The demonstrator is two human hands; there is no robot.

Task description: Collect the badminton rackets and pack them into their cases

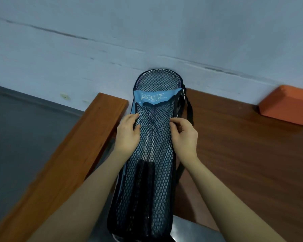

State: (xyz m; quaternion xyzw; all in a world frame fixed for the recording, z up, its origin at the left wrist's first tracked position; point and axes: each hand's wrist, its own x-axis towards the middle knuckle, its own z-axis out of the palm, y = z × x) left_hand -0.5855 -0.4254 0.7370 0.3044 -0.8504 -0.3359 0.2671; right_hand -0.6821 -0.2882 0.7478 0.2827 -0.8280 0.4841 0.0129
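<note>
A long racket case point(153, 173) with a black mesh front and a light blue band lies in front of me, its far end against the wall. Racket heads point(158, 81) stick out of its open top, and two dark handles point(145, 189) show through the mesh lower down. My left hand point(128, 132) grips the case's left edge, fingers curled into the mesh. On the right edge, my right hand point(184, 131) pinches the mesh. A black strap point(189, 109) hangs along the case's right side.
A brown wooden surface point(243, 154) spreads to the right, with an orange block point(287, 105) at its far right by the pale blue wall point(147, 32). A wooden beam point(68, 154) runs along the left, grey floor point(24, 137) beyond it.
</note>
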